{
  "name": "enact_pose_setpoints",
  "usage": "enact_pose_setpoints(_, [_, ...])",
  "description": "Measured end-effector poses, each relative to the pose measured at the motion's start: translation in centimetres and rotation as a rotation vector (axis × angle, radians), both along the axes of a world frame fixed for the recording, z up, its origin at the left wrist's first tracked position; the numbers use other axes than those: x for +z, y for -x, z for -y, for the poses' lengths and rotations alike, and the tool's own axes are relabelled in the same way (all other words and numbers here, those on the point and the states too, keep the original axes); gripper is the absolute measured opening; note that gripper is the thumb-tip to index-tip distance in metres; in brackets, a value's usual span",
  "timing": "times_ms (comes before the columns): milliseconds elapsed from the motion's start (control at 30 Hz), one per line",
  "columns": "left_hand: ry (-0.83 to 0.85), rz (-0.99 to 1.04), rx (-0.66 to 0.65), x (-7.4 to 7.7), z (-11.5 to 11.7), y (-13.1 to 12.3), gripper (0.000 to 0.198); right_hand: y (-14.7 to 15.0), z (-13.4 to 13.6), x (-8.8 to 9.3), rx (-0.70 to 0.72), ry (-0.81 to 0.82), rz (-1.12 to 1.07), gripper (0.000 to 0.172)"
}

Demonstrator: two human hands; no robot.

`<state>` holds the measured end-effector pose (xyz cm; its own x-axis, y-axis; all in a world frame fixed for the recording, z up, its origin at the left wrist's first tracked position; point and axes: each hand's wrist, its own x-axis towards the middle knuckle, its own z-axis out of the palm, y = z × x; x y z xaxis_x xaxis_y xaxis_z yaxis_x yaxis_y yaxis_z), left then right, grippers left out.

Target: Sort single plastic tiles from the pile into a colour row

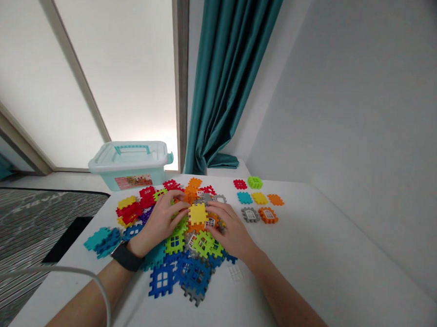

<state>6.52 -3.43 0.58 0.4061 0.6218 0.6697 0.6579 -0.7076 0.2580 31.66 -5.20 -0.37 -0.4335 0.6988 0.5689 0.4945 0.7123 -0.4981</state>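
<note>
Over the middle of a heap of notched plastic tiles, a square yellow tile faced the camera, showing no evident long axis. The left hand gripped it from its left side and the right hand from its right, neither clearly nearer. Both hands hid pieces of the heap; the exact fingertip contacts were hard to make out, and whether the yellow tile touched pieces below could not be told.

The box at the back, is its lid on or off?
On: the white lid covers the top of the box. Whether its clip is locked, I can't tell.
</note>
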Motion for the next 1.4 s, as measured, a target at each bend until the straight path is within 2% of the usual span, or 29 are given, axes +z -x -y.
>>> enact_pose_setpoints(133, [-0.015, -0.008, -0.055, 0.2, 0.3, 0.1, 0.017, 0.0, 0.1, 0.3, 0.036, -0.018, 0.015, 0.042])
enact_pose_setpoints(467, [0.003, -0.037, -0.058, -0.3, 0.1, -0.1, 0.018, 0.1, 0.1, 0.1, 0.045, 0.009, 0.009, 0.032])
enact_pose_setpoints(833, [0.045, -0.093, -0.053, 1.0, 1.1, -0.4, 0.016, 0.2, 0.3, 0.0, -0.031, 0.009, -0.015, 0.029])
enact_pose_setpoints(933, [0.044, -0.093, -0.051, 0.9, 1.2, -0.8, 0.006, 0.5, 0.4, -0.1, -0.042, 0.024, -0.028, 0.03])
enact_pose_setpoints(1133, [0.044, -0.063, -0.029, 0.1, 0.8, -1.2, 0.007, 1.1, 0.7, -0.6, -0.069, 0.044, -0.026, 0.026])
enact_pose_setpoints(1400, [-0.043, -0.078, 0.005, 0.1, 0.2, -0.1, 0.011, 0.7, 0.5, -0.2, -0.016, 0.024, 0.01, 0.036])
